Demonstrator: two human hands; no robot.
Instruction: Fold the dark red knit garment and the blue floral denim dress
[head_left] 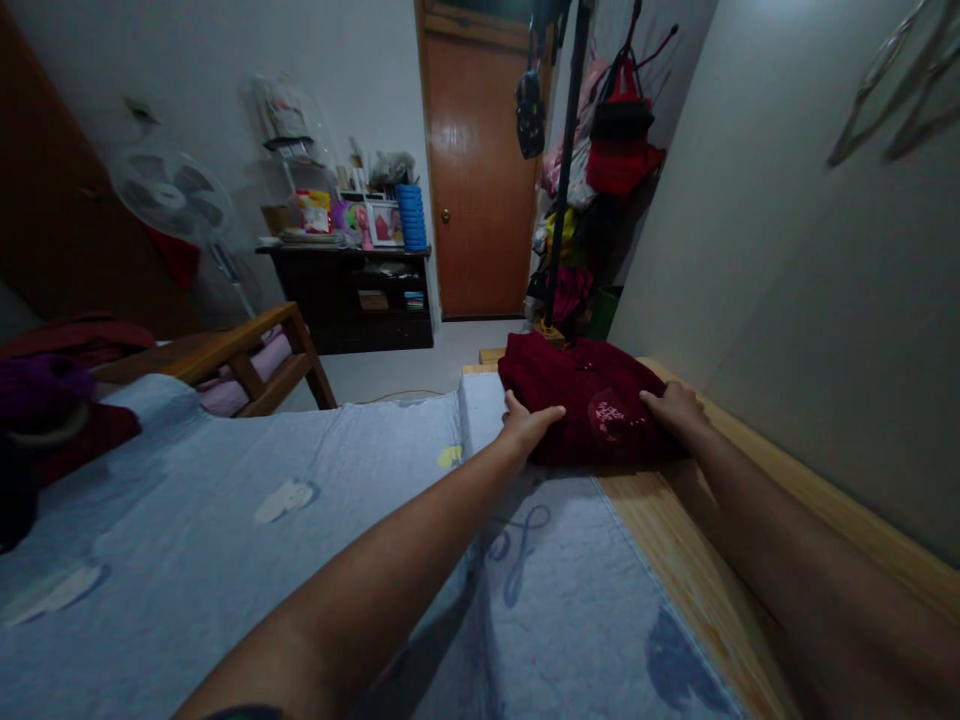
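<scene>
My left hand [529, 428] and right hand [679, 408] are half-curled, gripping the maroon garment [574, 385] from opposite sides; probably keeps it flat.

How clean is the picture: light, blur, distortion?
Head view, light: dim, folds in the dark red garment unclear and a sheen on the central door. Head view, shadow: dark on the sheet beside the left forearm. Head view, blur and distortion: fan smeared, picture edges stretched, left hand and right hand legible.
</scene>
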